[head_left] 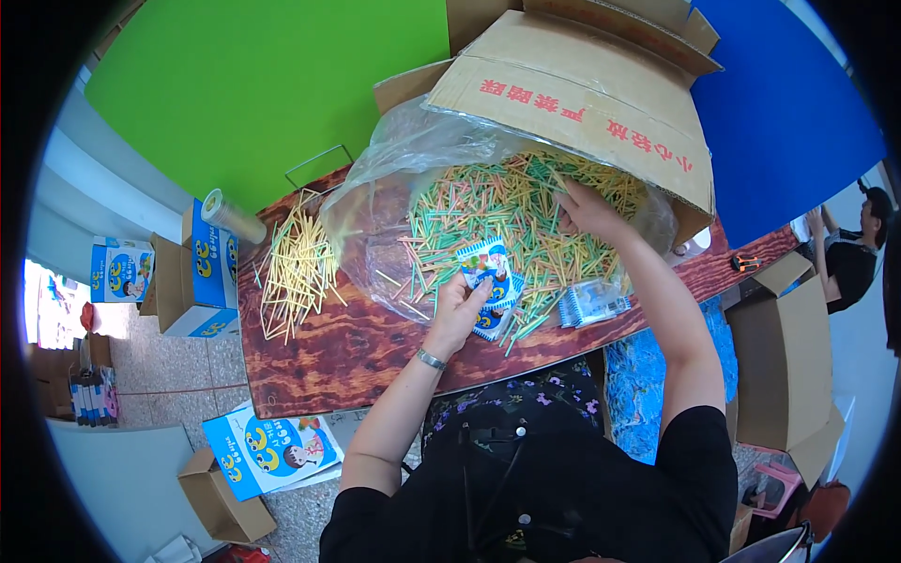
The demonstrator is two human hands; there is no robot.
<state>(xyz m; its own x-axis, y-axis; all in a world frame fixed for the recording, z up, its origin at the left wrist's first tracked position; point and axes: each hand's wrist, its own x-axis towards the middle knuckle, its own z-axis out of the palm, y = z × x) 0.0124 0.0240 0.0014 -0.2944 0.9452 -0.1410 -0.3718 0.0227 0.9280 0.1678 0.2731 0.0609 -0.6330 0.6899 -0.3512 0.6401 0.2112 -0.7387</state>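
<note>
My left hand (457, 312) is closed around small blue-and-white packets (485, 261), which overlap between thumb and fingers. They stand at the near edge of a big heap of thin pastel sticks (488, 202) in green, yellow and pink. Into the right part of that heap reaches my right hand (591, 211), its visible fingers parted and touching the sticks; the fingertips are partly hidden. Clear plastic sheeting (375, 188) surrounds the heap, which spills from a tipped cardboard carton (582, 84). Below my right forearm lies another blue-and-white packet bundle (596, 303).
A separate pile of yellow sticks (300, 272) lies at the left of the brown wooden table (328, 371). Blue printed boxes (211, 267) stand beyond its left edge. An open carton (784, 366) is at right, near another person (849, 249). Orange-handled scissors (746, 264) rest at the right edge.
</note>
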